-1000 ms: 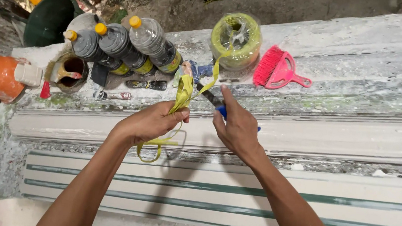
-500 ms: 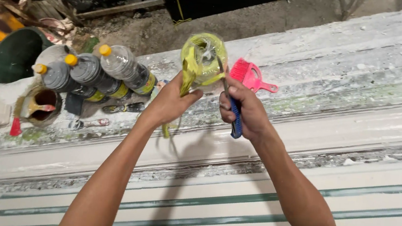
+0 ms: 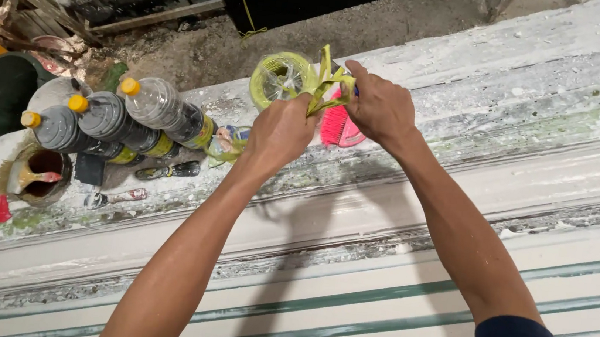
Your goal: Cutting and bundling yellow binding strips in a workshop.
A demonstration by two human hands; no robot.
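Both hands raised over the table: left grip and right grip closed on yellow strap between them, knot unfinished, spool just behind.

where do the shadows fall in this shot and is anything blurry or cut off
Head view: soft arm shadows fall on the long white moulded plaster slab below both hands, left and right; the hands and the yellow-green plastic strip look sharp; the top left corner is dim; the frame edges crop the slab.
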